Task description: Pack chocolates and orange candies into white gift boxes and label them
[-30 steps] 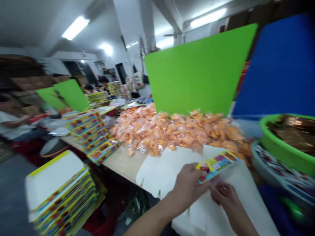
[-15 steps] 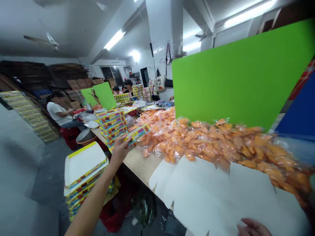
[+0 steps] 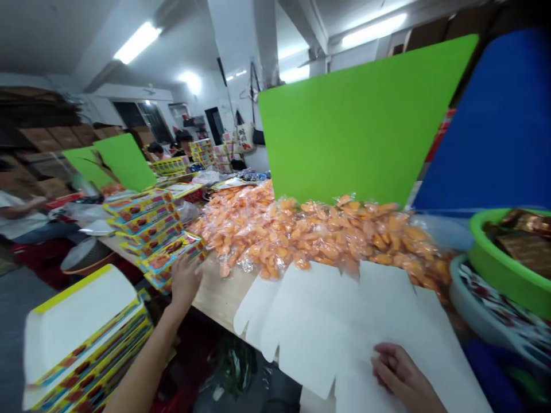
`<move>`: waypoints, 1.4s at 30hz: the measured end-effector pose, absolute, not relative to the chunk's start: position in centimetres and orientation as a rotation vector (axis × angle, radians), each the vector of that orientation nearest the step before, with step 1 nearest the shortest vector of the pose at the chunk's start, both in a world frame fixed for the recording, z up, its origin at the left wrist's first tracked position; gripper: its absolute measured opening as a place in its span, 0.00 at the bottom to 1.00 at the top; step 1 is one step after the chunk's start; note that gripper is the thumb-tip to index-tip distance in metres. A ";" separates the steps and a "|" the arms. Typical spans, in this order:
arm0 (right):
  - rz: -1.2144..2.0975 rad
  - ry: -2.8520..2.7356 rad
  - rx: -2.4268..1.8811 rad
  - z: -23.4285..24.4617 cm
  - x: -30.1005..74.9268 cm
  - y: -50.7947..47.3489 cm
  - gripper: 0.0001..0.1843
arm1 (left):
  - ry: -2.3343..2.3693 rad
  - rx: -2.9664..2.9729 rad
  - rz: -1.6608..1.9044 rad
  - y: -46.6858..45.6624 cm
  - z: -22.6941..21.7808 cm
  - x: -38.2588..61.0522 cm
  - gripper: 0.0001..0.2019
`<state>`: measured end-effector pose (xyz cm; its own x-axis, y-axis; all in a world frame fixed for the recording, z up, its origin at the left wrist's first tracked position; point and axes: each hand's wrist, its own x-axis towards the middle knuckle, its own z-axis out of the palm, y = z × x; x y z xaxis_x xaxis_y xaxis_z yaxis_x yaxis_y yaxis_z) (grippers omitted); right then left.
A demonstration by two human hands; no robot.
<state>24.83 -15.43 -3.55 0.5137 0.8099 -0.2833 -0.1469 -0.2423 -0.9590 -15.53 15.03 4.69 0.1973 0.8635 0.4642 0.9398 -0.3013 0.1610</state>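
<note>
Ceiling tube light (image 3: pixel 138 43) lit | white pillar (image 3: pixel 245 40) | dark window (image 3: pixel 142 121) in back wall | grey floor (image 3: pixel 11 304)

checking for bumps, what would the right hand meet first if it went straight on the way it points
The right hand likely meets the heap of orange pieces in clear plastic bags, beyond the flat white cardboard sheets below; height is unclear, so it may brush the sheets first.

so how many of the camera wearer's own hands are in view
2: the left hand at the edge of the small yellow boxes, the right hand over the white cardboard. Neither hand is hidden.
</note>
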 end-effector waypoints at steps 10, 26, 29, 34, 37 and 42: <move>0.978 -0.615 -1.412 -3.6 24.5 -15.4 0.22 | -2.006 -3.038 -0.384 3.0 -0.7 1.5 0.24; 0.467 -0.709 -1.772 4.9 30.4 -21.0 0.22 | -2.997 -3.324 -1.186 5.2 9.1 0.7 0.27; 0.235 -0.676 -1.987 5.6 32.7 -23.0 0.26 | -3.069 -3.352 -1.161 5.4 10.0 -0.7 0.22; 0.923 -0.430 -1.691 3.1 32.5 -23.2 0.38 | -3.098 -3.281 -1.161 4.0 9.5 -1.6 0.29; 0.909 -0.387 -1.639 2.0 31.7 -22.5 0.41 | -3.077 -3.301 -1.084 3.0 8.4 -1.3 0.39; 0.637 -0.652 -1.917 1.0 31.5 -21.6 0.31 | -2.592 -3.307 -0.687 2.7 6.3 -0.7 0.39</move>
